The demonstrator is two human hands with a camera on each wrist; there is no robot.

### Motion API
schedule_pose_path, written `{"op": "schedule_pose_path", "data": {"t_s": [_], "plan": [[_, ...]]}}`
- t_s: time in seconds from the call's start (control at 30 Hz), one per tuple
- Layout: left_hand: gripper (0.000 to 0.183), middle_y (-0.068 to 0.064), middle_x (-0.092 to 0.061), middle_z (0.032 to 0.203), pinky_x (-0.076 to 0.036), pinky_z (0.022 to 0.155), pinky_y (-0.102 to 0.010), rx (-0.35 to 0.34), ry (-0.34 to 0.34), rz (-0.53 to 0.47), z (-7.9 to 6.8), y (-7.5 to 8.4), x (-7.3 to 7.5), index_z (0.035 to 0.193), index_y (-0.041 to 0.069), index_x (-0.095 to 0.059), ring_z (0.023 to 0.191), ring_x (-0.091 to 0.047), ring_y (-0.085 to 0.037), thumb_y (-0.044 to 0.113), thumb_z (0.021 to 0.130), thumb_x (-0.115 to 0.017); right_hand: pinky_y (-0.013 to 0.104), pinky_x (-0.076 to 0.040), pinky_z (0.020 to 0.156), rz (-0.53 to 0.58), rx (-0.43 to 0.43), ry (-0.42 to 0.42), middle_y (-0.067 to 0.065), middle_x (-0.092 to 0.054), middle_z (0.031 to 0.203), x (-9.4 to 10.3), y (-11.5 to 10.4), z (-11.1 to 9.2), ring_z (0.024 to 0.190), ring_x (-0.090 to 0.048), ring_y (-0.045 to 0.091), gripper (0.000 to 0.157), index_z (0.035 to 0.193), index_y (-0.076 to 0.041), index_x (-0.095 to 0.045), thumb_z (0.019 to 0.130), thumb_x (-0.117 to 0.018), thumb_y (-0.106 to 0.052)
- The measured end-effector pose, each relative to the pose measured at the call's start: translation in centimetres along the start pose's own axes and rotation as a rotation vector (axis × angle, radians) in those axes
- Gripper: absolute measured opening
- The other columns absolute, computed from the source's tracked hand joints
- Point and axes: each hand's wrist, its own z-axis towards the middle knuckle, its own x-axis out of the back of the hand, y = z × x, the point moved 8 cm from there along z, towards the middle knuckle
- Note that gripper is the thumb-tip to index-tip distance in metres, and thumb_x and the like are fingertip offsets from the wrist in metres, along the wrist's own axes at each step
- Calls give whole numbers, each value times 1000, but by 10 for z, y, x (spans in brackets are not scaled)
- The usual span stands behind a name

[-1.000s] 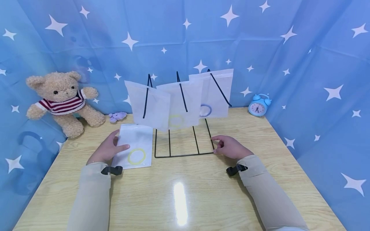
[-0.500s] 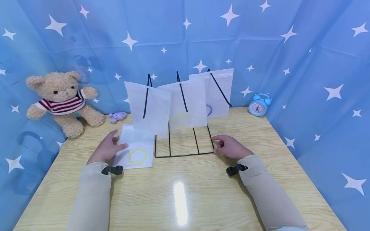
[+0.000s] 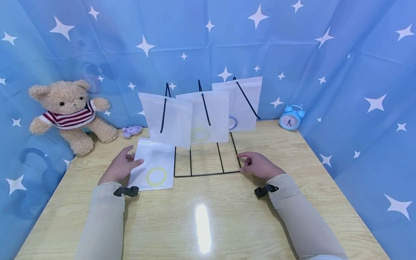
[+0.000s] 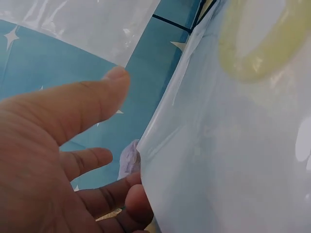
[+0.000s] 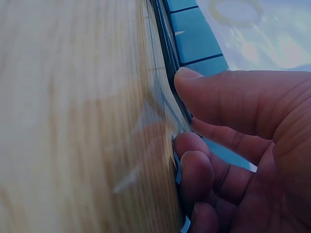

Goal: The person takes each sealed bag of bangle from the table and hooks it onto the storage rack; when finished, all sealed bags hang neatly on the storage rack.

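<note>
In the head view, a clear zip bag (image 3: 151,153) with a yellow ring (image 3: 148,177) inside lies flat on the table. My left hand (image 3: 119,166) is at its left edge, thumb spread apart; in the left wrist view, the fingertips (image 4: 139,201) touch the edge of the bag. A black wire rack (image 3: 201,175) stands beside it. My right hand (image 3: 260,165) holds the front right corner of the rack's base, with the thumb (image 5: 194,85) against the wire in the right wrist view. Three zip bags hang on the rack's hooks: left (image 3: 177,122), middle (image 3: 217,112), right (image 3: 250,94).
A teddy bear (image 3: 69,119) sits at the back left beside a small purple plush (image 3: 131,131). At the back right stands a blue alarm clock (image 3: 290,121). A starry blue curtain (image 3: 195,36) closes off the back and sides of the wooden table (image 3: 247,224).
The flat bag has slid slightly right toward the rack. The left and middle hanging bags have swung a little. My right hand has stayed in place.
</note>
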Motion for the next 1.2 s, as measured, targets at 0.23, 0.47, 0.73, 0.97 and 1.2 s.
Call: {"op": "schedule_pose_path", "data": {"t_s": [0.23,0.47,0.73,0.97,1.2], "plan": [[84,-31,-44,152,-50,103,-60,-83,6,13,0,7,-1,170,13,-19,128,-50,-44,42,106,-63,35,-47,67,2,9,-2,6,-62,92,0,0,-1,76,-54,23,62,153,-12,-56,96,-78,-18],[60,-30,-36,163,-39,115,-66,-125,-1,21,0,12,-5,164,9,-36,144,-39,-51,26,110,-55,35,-46,68,3,12,-2,6,-62,92,0,0,-1,77,-54,23,61,152,-12,-56,95,-78,-18],[54,-25,-23,172,-24,123,-71,-96,-42,-19,-1,14,-10,162,11,-42,157,-20,-54,24,110,-54,36,-48,70,8,12,-2,6,-63,92,0,2,1,79,-56,23,62,152,-12,-57,95,-79,-18],[48,-24,-33,168,-23,125,-70,-167,-44,-33,-2,18,-11,155,4,-50,157,-24,-50,12,108,-50,36,-48,70,0,9,-1,6,-63,92,0,1,1,79,-56,23,62,152,-12,-57,95,-79,-19],[48,-22,-31,170,-18,125,-72,-138,-18,-80,-1,13,-7,155,7,-51,159,-19,-48,11,107,-47,35,-47,68,-13,27,-2,6,-62,92,0,1,1,78,-55,22,62,152,-12,-56,95,-78,-18]]}}
